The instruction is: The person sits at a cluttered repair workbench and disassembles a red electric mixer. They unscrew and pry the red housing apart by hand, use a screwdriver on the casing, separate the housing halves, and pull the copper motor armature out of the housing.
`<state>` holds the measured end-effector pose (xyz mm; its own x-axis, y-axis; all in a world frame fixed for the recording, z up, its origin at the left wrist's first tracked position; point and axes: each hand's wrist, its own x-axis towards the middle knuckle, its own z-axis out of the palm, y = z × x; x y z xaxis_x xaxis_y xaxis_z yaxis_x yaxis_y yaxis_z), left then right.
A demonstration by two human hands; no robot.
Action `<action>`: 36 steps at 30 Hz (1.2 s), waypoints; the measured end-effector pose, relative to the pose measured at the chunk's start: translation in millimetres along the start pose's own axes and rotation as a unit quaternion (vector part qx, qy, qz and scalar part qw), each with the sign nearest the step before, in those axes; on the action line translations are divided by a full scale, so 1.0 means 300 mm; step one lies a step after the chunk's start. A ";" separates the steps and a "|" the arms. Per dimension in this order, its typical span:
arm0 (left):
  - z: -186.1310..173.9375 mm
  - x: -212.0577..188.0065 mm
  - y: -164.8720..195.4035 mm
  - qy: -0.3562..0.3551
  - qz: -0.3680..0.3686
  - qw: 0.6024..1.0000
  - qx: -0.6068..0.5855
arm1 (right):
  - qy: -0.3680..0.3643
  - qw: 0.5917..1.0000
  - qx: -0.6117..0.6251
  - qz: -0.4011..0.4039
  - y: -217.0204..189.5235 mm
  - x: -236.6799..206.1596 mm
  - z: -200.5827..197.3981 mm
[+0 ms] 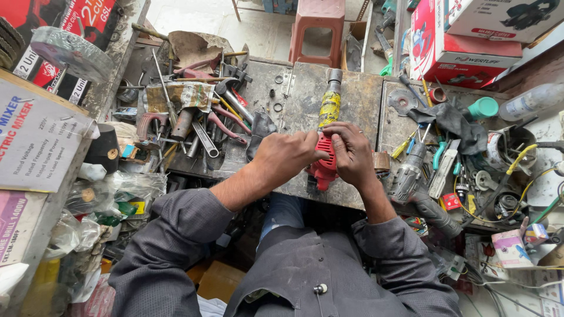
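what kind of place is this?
Likely a small power-tool repair stall. Both hands, left hand and right hand, hold a red and yellow power tool on a worn metal workbench. A heap of wrenches and pliers lies left; boxed tools are stacked at top right.

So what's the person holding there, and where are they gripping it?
A power tool with a red body, lying on the bench. Both hands, left and right, close on the red rear part; its yellow-taped front end is free.
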<state>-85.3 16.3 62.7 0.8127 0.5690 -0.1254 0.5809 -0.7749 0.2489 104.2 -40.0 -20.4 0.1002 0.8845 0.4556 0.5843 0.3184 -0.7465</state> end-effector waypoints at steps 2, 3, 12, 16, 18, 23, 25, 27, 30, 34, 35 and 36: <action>-0.004 -0.009 0.002 0.063 0.031 0.998 0.009 | 0.002 1.000 0.000 0.000 -0.001 0.000 0.003; -0.005 -0.015 0.000 0.134 0.077 0.988 0.012 | 0.002 1.000 -0.003 -0.002 -0.001 0.001 0.003; 0.054 0.005 -0.007 0.100 0.075 0.990 0.071 | 0.000 1.000 -0.005 -0.004 0.000 0.003 0.005; 0.053 0.009 0.004 0.076 0.045 0.993 0.081 | -0.001 1.000 -0.008 -0.005 0.001 0.005 0.003; 0.043 0.000 -0.015 0.217 0.173 0.960 0.025 | -0.001 1.000 -0.001 -0.004 0.001 0.003 0.003; 0.046 -0.005 -0.029 0.257 0.213 0.942 0.031 | 0.005 1.000 -0.002 -0.007 0.002 0.005 0.003; 0.054 -0.008 -0.015 0.191 0.142 0.969 0.061 | 0.002 1.000 0.001 -0.004 0.002 0.006 0.003; 0.057 0.004 0.009 0.167 0.102 0.977 0.090 | 0.001 1.000 0.001 0.000 0.000 0.004 0.003; 0.038 0.023 0.027 0.105 0.049 0.991 0.073 | 0.001 1.000 -0.002 -0.003 -0.003 0.002 0.003; 0.010 0.003 0.020 0.302 0.172 0.938 0.015 | 0.005 1.000 0.008 -0.013 -0.001 0.001 -0.001; 0.007 -0.002 0.015 0.318 0.195 0.927 0.019 | 0.006 1.000 0.007 -0.011 0.000 0.001 -0.001; 0.007 -0.007 0.010 0.334 0.217 0.917 0.022 | 0.006 1.000 0.006 -0.008 0.002 0.001 -0.001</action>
<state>-85.2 12.2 61.6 0.7675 0.2341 0.5968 0.2222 -0.9704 0.0949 105.0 -39.6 -20.6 0.1012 0.8752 0.4731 0.5764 0.3360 -0.7449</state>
